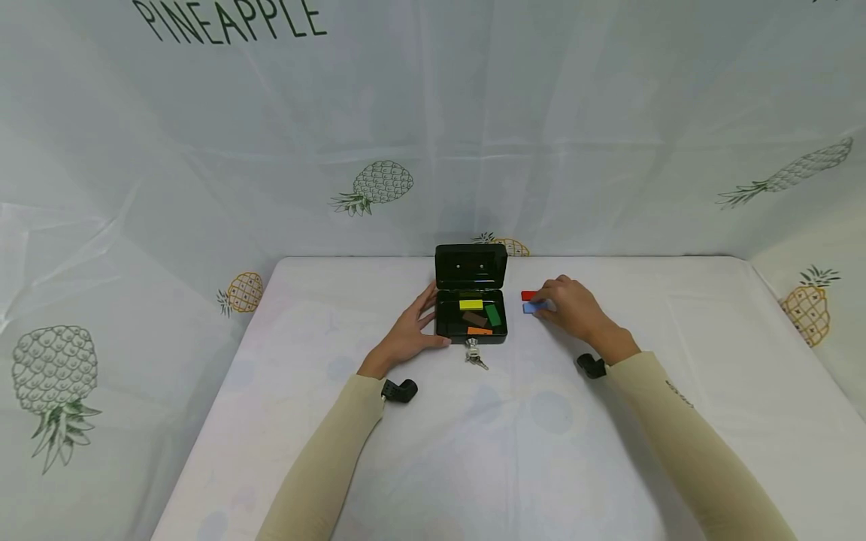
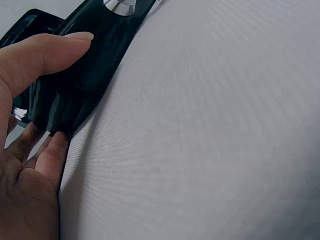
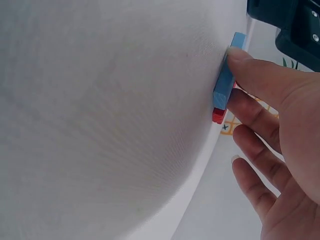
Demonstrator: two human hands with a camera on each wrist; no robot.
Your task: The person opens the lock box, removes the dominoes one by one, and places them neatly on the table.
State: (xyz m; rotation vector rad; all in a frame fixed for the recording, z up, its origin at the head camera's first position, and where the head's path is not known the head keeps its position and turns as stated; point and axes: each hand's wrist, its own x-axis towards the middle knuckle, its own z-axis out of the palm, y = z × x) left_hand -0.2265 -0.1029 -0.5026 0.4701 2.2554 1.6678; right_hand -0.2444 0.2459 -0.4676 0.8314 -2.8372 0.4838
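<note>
Blue block point(image 1: 529, 308) is pinched by the right hand point(image 1: 571, 306), with the thumb on one face and the first finger behind; the other fingers are left loose, perhaps because only two are needed for so small a thing. It is held at the right of the box point(image 1: 448, 319). Whether it is lifted off the table point(image 1: 433, 451) cannot be told. A red block point(image 1: 528, 295) is seen just beyond it, by the fingertips.

The box is touched by the left hand point(image 1: 406, 334), with fingers spread along its left side and the thumb laid on its front, likely so that it is kept from sliding. Its lid point(image 1: 470, 278) is tipped up and back, so the inside can be reached. Inside, a yellow block point(image 1: 470, 304), a green block point(image 1: 492, 315), a brown block point(image 1: 475, 319) and an orange block point(image 1: 479, 330) are laid at mixed angles. Keys point(image 1: 477, 361) are seen at the front, by the lock point(image 1: 472, 343).
</note>
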